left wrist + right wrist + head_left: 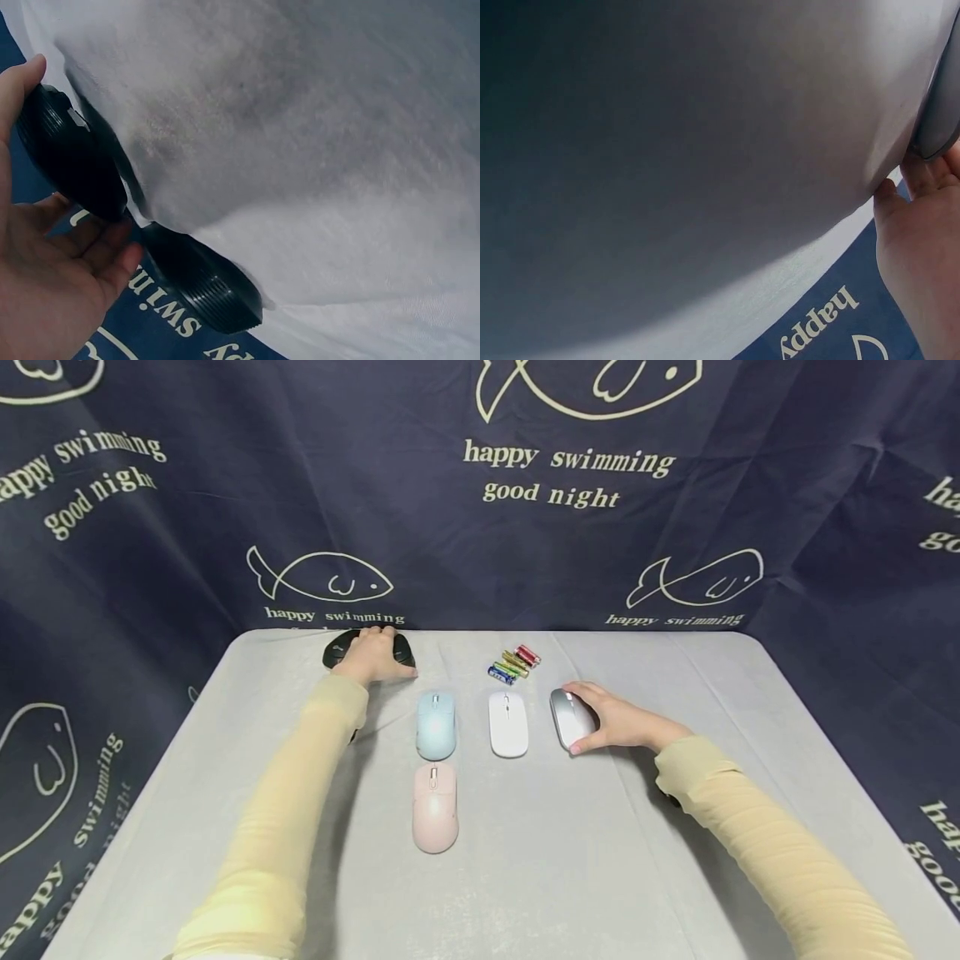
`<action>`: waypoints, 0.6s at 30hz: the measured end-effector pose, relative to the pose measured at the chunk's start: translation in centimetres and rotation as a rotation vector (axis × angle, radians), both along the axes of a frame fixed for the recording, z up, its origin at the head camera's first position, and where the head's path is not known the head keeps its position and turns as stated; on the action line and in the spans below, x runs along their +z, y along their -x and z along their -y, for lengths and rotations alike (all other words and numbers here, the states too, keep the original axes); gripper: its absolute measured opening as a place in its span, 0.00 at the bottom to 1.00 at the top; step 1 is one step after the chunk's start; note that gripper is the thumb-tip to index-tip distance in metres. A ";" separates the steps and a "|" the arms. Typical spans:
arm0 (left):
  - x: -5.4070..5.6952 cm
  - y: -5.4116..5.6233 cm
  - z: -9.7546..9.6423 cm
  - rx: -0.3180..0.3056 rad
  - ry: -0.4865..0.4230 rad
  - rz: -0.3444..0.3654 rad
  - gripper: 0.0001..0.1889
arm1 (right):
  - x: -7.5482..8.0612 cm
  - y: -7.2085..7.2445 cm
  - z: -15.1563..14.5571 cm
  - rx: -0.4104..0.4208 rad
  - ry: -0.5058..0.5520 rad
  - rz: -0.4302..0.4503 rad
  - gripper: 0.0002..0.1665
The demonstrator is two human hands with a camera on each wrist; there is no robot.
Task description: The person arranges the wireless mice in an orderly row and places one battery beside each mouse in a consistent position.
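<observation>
At the table's far left edge my left hand point(369, 657) grips a black mouse point(71, 154), thumb on one end and fingers at the other. A second black mouse point(206, 286) lies beside it, close to the fingertips. My right hand point(618, 720) holds a silver-grey mouse point(570, 717) on the table, thumb at its near end and fingers at its far end. Only an edge of this mouse shows in the right wrist view. Between the hands are a white mouse point(508, 725) and a light blue mouse point(436, 725). A pink mouse point(435, 808) lies just nearer than the blue one.
Several small batteries, red, gold, green and blue point(501, 675), lie side by side behind the white mouse. The table point(540, 860) has a pale grey cloth. Dark blue curtains point(450, 568) with fish drawings and lettering hang close behind and at both sides.
</observation>
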State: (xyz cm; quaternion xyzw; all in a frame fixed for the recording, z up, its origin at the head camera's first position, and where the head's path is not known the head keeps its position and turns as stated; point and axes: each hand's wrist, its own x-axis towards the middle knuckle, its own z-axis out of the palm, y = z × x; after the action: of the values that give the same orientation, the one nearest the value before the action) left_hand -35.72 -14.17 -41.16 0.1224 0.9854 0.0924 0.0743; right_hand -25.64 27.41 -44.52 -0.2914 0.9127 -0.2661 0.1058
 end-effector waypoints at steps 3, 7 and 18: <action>0.3 -0.2 0.0 -0.004 -0.005 -0.009 0.51 | 0.1 0.0 0.1 0.002 0.007 0.005 0.62; 0.6 -0.7 -0.2 -0.015 -0.005 -0.027 0.50 | 0.2 -0.1 0.2 0.001 0.009 0.005 0.61; 1.4 -1.9 -1.0 -0.074 -0.002 -0.096 0.51 | 0.0 0.0 0.1 0.010 0.007 -0.014 0.62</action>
State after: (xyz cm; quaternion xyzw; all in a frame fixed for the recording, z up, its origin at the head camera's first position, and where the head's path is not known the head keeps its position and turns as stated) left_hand -33.83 -13.22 -39.72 0.1631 0.9825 0.0847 0.0304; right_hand -25.63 27.28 -44.52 -0.2982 0.9111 -0.2665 0.0998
